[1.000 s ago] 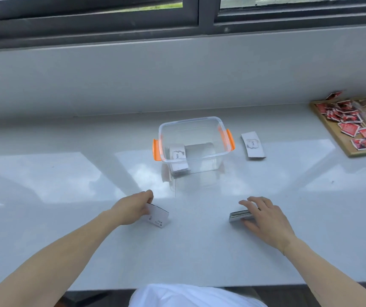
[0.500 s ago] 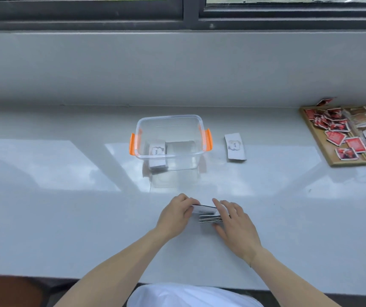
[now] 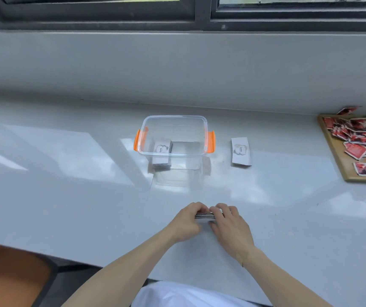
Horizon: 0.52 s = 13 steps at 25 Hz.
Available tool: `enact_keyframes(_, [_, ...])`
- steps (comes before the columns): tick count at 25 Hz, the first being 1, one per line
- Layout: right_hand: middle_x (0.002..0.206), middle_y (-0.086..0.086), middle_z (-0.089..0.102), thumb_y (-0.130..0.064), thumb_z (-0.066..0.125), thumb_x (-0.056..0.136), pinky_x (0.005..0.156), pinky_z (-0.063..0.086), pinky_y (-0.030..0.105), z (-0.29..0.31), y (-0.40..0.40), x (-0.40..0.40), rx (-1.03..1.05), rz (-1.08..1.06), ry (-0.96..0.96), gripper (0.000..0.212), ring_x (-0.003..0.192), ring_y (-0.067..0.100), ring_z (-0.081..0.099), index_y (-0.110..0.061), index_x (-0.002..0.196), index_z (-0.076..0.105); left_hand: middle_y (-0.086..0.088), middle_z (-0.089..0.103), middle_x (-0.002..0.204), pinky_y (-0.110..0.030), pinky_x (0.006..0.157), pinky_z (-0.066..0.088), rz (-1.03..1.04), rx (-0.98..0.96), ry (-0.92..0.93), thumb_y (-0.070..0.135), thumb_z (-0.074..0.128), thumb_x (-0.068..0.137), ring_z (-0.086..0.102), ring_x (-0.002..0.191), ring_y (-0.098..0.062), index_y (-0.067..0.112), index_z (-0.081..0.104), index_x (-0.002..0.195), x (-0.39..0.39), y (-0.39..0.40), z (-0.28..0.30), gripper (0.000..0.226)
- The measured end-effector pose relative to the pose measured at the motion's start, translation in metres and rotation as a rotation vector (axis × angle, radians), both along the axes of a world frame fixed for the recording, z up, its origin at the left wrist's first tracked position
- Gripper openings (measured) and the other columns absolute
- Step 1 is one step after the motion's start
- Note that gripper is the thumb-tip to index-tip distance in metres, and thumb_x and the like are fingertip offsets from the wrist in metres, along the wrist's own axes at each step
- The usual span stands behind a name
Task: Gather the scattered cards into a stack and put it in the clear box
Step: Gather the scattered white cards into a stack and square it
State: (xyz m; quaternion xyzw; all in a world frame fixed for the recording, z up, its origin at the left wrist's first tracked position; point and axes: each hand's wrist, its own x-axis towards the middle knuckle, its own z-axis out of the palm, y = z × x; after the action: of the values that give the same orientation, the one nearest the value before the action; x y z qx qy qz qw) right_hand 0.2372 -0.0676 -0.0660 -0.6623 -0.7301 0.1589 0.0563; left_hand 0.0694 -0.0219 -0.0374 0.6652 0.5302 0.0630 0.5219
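Note:
A small stack of cards rests on the white counter near the front edge, squeezed between both hands. My left hand grips its left end and my right hand covers its right end and top. Only the stack's dark near edge shows between the fingers. The clear box with orange handles stands farther back, in the middle of the counter. A white stack of cards lies inside it at the left. Another white card pile lies on the counter just right of the box.
A wooden tray with several red cards sits at the far right. A grey wall and a window frame run behind the counter. A brown seat shows at lower left below the counter's edge.
My left hand carried its loose card rightwards to the pile under my right hand. Both hands have since closed tighter around the joined stack.

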Motion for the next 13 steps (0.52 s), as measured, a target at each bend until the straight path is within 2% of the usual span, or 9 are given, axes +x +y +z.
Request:
enact_keyframes(3, [0.115,-0.012,0.052,-0.035,0.058,0.09,0.058,0.045,0.029,0.001,-0.002,0.004,0.005,-0.044,0.112,0.023,0.103,0.016,0.048,-0.032,0.112,0.052,-0.001,0.057,0.109,-0.027,0.081,0.047,0.025,0.083,0.05,-0.001,0.052,0.076,0.056,0.099,-0.018,0.019,0.054,0.106,0.009,-0.009,-0.005,0.036])
enact_keyframes(6, [0.112,-0.016,0.048,-0.032,0.065,0.085,0.058,0.048,0.028,-0.001,-0.006,0.014,-0.012,-0.114,0.277,0.024,0.103,0.009,0.045,-0.036,0.106,0.056,0.0,0.054,0.101,-0.037,0.083,0.046,0.07,0.214,0.098,0.001,0.054,0.076,0.054,0.093,-0.022,0.015,0.053,0.1,0.014,-0.016,-0.012,0.028])
enact_keyframes(10, [0.108,-0.013,0.052,-0.02,0.068,0.082,0.074,0.043,0.024,-0.006,-0.004,0.011,-0.018,-0.131,0.389,0.027,0.101,0.013,0.046,-0.029,0.106,0.059,0.004,0.052,0.096,-0.037,0.082,0.046,0.193,0.22,0.088,0.001,0.057,0.074,0.054,0.091,-0.02,0.016,0.054,0.096,0.021,-0.022,-0.015,0.027])
enact_keyframes(13, [0.105,-0.013,0.053,-0.006,0.067,0.077,0.085,0.04,0.024,-0.008,-0.001,0.003,-0.014,-0.175,0.485,0.032,0.099,0.017,0.043,-0.025,0.103,0.062,0.009,0.051,0.092,-0.037,0.083,0.047,0.225,0.179,0.082,0.001,0.054,0.073,0.055,0.09,-0.019,0.026,0.051,0.09,0.026,-0.021,-0.015,0.03])
